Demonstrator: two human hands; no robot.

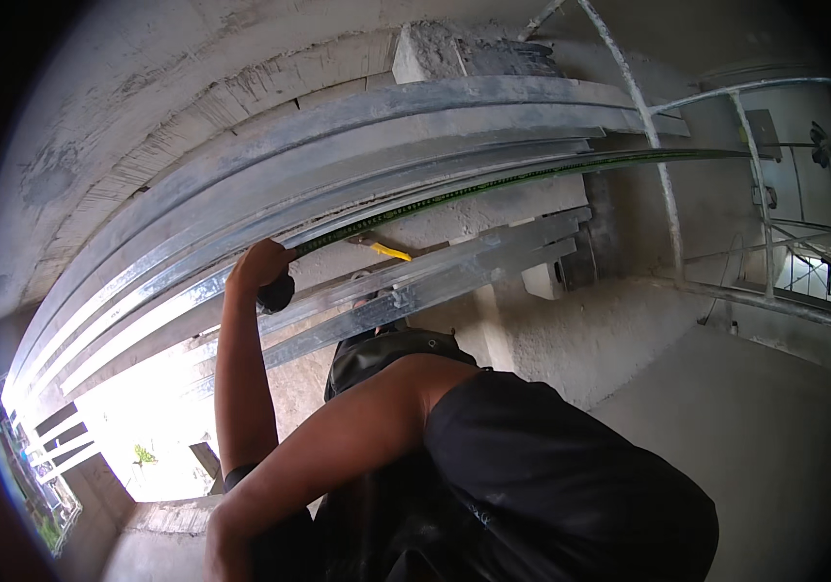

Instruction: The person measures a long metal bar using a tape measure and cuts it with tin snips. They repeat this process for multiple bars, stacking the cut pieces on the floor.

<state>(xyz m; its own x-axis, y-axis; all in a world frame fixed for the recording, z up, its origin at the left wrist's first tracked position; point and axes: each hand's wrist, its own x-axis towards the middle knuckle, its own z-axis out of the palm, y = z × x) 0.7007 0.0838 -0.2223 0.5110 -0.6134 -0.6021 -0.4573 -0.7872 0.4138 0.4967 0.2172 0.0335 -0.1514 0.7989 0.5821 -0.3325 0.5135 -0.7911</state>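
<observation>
My left hand (258, 264) is closed round a dark tape measure (277, 293), its round case partly hidden by the fingers. The tape's narrow green and black blade (454, 191) runs out to the right, along long silvery metal channels (338, 160). Below the blade lies a small tool with a yellow handle (391, 252); its kind is unclear. More metal channels (425, 286) lie nearer to me. My right arm (338, 417) is bent across my body from its black sleeve, and its hand is outside the picture.
White-spotted scaffold bars (658, 175) stand at the right. A rough concrete wall (192, 126) runs behind the channels. A dark bag (396, 354) sits against my body. Bright daylight enters through an opening (159, 436) at the lower left.
</observation>
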